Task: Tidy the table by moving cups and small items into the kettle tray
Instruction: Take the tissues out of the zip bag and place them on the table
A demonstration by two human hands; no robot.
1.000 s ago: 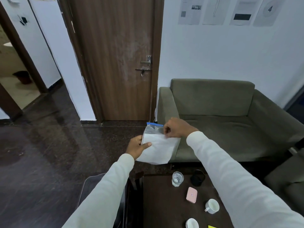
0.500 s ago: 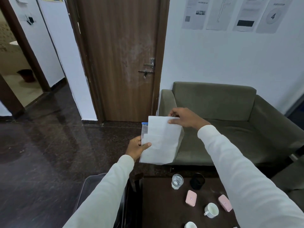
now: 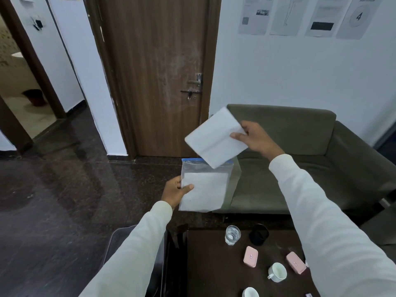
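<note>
So the right hand (image 3: 255,139) had pulled a folded white sheet (image 3: 214,138) clear of the zip bag (image 3: 205,185), which the left hand (image 3: 175,191) pinched by its edge. More white stuff seemed left inside, hard to tell. The cups (image 3: 277,272) sat untouched on the table (image 3: 214,264), kettle tray out of view

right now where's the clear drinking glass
In the head view the clear drinking glass stands near the far edge of the dark wooden table, low and right of centre, just left of the round black container and beyond a pink rectangular case.
</note>
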